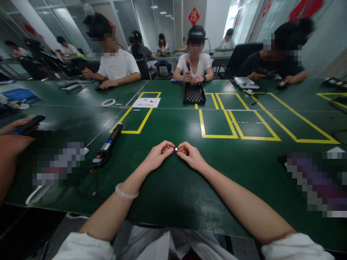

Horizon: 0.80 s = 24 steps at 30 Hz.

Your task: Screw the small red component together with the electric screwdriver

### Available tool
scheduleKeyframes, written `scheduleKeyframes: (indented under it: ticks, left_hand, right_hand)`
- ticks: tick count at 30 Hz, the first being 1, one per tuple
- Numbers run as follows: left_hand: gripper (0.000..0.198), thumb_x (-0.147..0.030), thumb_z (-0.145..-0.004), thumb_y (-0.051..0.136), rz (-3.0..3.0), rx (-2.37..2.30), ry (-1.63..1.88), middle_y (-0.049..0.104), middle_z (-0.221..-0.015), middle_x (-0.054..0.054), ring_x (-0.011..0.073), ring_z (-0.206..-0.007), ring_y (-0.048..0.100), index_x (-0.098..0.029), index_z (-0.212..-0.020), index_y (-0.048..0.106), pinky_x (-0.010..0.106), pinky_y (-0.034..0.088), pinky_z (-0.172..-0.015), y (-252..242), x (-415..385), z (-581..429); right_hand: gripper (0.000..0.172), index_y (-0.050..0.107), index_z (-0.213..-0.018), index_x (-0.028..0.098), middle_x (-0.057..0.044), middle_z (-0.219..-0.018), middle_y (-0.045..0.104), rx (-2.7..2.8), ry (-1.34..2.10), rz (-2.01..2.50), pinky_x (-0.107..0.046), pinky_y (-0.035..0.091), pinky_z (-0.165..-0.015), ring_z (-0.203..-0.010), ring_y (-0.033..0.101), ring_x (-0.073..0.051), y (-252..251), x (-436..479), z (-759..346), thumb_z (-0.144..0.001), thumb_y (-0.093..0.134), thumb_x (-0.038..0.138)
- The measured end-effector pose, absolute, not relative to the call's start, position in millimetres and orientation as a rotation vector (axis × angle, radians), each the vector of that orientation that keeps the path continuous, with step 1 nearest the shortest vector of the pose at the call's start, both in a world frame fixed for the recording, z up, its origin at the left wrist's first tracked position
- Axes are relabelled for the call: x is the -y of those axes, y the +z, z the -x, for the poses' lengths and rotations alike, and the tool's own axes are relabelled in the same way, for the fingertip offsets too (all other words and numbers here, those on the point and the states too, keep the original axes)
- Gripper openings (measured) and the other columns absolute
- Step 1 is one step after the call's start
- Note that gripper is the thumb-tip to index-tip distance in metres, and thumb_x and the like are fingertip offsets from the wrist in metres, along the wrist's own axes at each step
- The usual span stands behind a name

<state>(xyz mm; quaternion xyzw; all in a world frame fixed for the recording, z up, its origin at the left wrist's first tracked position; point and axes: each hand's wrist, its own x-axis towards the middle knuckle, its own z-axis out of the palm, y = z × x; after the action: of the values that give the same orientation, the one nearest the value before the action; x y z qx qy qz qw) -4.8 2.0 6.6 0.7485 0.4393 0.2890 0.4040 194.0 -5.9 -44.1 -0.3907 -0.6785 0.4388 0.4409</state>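
Above the green table (173, 187), my left hand (159, 154) and my right hand (192, 155) meet fingertip to fingertip. Between them they pinch a tiny red part with a bright white spot (176, 149); it is too small to name. Both hands are closed, thumbs and forefingers pressed on this part from either side. To the left of my left hand lies a black electric screwdriver (108, 143) with a silver and blue body and a cable.
Yellow tape outlines (219, 136) mark the table ahead. A white paper sign (146, 102), a coiled white cable (108, 103) and a black tray (194, 94) lie farther off. Several people sit around; a neighbour's hand holds a dark tool (29, 124) at the left.
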Motion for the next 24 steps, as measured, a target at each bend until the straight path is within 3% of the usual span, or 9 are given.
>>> scheduleKeyframes:
  ticks: [9, 16, 24]
  left_hand:
    - [0.050, -0.051, -0.088, 0.049, -2.068, -1.500, 0.736, 0.056, -0.131, 0.009, 0.0241, -0.117, 0.056, -0.020, -0.127, 0.054, 0.039, 0.045, -0.099, 34.5, -5.8, 86.8]
    - [0.060, -0.049, -0.083, 0.054, -2.202, -2.140, 0.372, 0.058, -0.128, 0.014, 0.0321, -0.120, 0.052, -0.011, -0.128, 0.050, 0.043, 0.044, -0.100, 15.1, -6.5, 211.6]
    - [0.071, -0.047, -0.076, 0.061, -2.091, -2.161, 0.249, 0.060, -0.126, 0.009, 0.0343, -0.120, 0.053, -0.012, -0.134, 0.041, 0.044, 0.046, -0.098, -3.7, -5.1, 256.9]
  right_hand:
    - [0.017, 0.057, -0.097, 0.018, -0.001, -0.083, 0.061, 1.668, 1.133, 1.017, -0.024, 0.044, -0.064, -0.068, 0.053, -0.011, -40.2, 6.6, -193.2, -0.085, 0.061, 0.030]
    - [0.017, 0.058, -0.096, 0.017, -0.001, -0.082, 0.061, 1.674, 1.149, 1.025, -0.023, 0.044, -0.064, -0.068, 0.053, -0.011, -37.7, 8.6, -192.2, -0.085, 0.061, 0.030]
    - [0.018, 0.059, -0.097, 0.018, 0.000, -0.081, 0.061, 1.705, 1.144, 1.043, -0.023, 0.043, -0.064, -0.067, 0.053, -0.010, -38.7, 8.0, -191.3, -0.085, 0.061, 0.031]
